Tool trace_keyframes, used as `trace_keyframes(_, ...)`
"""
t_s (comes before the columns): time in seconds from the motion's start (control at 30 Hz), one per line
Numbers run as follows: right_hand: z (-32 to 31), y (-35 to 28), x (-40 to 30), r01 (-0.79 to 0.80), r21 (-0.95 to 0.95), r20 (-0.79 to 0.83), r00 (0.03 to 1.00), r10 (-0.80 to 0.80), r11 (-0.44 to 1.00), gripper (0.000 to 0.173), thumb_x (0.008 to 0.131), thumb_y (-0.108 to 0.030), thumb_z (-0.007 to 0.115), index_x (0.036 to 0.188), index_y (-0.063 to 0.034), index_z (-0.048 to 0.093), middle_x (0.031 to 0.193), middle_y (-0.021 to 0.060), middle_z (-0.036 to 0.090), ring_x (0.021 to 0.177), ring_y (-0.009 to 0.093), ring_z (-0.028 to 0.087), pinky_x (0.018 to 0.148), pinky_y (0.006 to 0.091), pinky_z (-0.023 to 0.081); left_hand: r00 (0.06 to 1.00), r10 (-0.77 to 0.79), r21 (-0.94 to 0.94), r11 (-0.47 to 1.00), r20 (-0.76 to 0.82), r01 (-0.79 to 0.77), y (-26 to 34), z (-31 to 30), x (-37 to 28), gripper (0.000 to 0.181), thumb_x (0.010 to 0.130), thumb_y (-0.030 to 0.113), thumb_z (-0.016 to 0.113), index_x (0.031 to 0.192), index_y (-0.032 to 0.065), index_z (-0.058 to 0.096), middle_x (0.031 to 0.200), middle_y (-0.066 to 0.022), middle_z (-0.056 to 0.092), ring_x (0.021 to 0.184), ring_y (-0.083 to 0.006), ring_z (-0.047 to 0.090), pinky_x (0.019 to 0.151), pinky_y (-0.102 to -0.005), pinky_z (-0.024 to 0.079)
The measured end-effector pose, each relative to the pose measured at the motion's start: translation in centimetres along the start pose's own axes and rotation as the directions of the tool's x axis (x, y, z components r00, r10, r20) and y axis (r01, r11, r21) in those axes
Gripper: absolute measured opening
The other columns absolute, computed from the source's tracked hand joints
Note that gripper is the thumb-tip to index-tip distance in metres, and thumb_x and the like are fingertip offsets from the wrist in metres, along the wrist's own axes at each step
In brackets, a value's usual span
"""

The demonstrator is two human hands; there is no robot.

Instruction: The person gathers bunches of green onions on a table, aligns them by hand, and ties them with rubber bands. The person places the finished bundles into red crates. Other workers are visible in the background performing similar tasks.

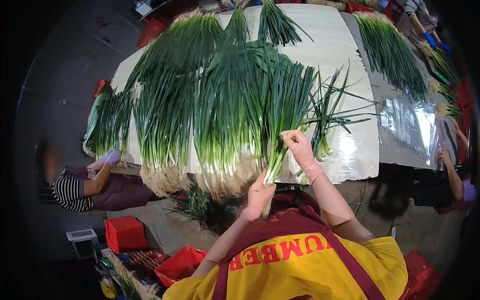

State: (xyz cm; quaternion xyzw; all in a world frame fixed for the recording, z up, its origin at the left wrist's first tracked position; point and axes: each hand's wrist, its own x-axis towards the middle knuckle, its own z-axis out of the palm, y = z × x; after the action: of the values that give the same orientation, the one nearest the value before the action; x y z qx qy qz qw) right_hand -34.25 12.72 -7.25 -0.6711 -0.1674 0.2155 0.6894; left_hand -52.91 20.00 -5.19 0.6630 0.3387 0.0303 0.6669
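Observation:
My left hand (260, 195) grips a small bunch of green onions (276, 161) at the white ends, just above the roots. The bunch's dark green tops fan away from me over the table. My right hand (302, 153), in a thin pinkish glove, has its fingers curled against the right side of the stalks; whether it pinches a leaf cannot be seen. Left of the bunch lies a wide pile of green onions (225, 146), roots towards me. To the right, loose leaves and trimmed stalks (327, 120) lie scattered on the pale tabletop (350, 150).
More green onions (163, 123) lie further left. A co-worker's purple-gloved hands (111, 156) are at the left edge. Plastic film (407, 123) covers part of the right-hand table, where other people work. Red crates (125, 233) stand on the floor behind me.

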Motion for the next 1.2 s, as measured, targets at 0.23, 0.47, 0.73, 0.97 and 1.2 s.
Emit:
trace_keyframes(0.23, -1.5, 0.3, 1.6, -0.067, -0.589, -0.193, 0.98, -0.059, 0.805, 0.043, 0.075, -0.032, 0.066, 0.105, -0.0007, 0.061, 0.095, 0.0136, 0.061, 0.08, 0.025, 0.057, 0.073, 0.0319, 0.045, 0.966, 0.259, 0.551, 0.802, 0.028, -0.231, 0.9, 0.4, -0.9, 0.06, 0.078, 0.013, 0.061, 0.134, 0.0088, 0.04, 0.083, -0.0212, 0.061, 0.07, -0.0284, 0.062, 0.065, -0.0318, 0.048)
trace_keyframes(0.47, -0.7, 0.3, -0.1, 0.109, -0.367, -0.147, 0.974, -0.173, 0.924, 0.026, 0.079, -0.024, 0.061, 0.075, 0.0012, 0.059, 0.081, 0.0161, 0.058, 0.081, 0.031, 0.056, 0.071, 0.036, 0.043, 0.986, 0.169, 0.154, 0.974, 0.0, -0.167, -0.2, 0.8, -0.2, 0.054, 0.077, 0.004, 0.06, 0.129, 0.0054, 0.046, 0.074, -0.0075, 0.06, 0.059, -0.0176, 0.055, 0.054, -0.0276, 0.044)
trace_keyframes(0.73, 2.7, -4.9, -7.5, 0.294, -0.057, 0.44, 0.865, -0.241, 0.954, 0.017, 0.093, -0.019, 0.049, 0.085, -0.004, 0.05, 0.074, 0.0014, 0.056, 0.065, 0.01, 0.052, 0.061, 0.0254, 0.043, 0.973, -0.216, -0.621, 0.753, 0.08, 0.218, -1.3, 0.5, 1.3, 0.043, 0.075, -0.003, 0.06, 0.117, 0.0036, 0.053, 0.083, 0.0017, 0.056, 0.066, -0.0062, 0.05, 0.055, -0.0213, 0.04)
trace_keyframes(0.97, -5.8, -10.4, -2.2, 0.241, 0.247, -0.401, 0.907, -0.128, 0.939, 0.032, 0.097, -0.037, 0.039, 0.083, -0.0095, 0.049, 0.079, 0.0016, 0.052, 0.074, 0.012, 0.048, 0.071, 0.0259, 0.039, 0.979, -0.172, -0.282, 0.939, 0.113, 0.197, 1.3, -1.0, 0.0, 0.041, 0.077, 0.0, 0.059, 0.118, 0.0011, 0.053, 0.085, -0.0005, 0.059, 0.07, -0.0077, 0.052, 0.063, -0.0219, 0.043)
trace_keyframes(1.2, -2.1, 3.2, -2.9, -0.565, 0.641, 0.252, 0.795, 0.552, 0.52, 0.055, 0.088, -0.046, 0.049, 0.12, -0.002, 0.046, 0.111, 0.0119, 0.051, 0.094, 0.025, 0.054, 0.086, 0.0376, 0.045, 0.921, 0.345, 0.331, 0.86, 0.182, -0.388, 2.9, -3.3, -1.1, 0.051, 0.079, 0.016, 0.058, 0.128, 0.0131, 0.046, 0.089, -0.0159, 0.062, 0.076, -0.0266, 0.063, 0.067, -0.0332, 0.048)
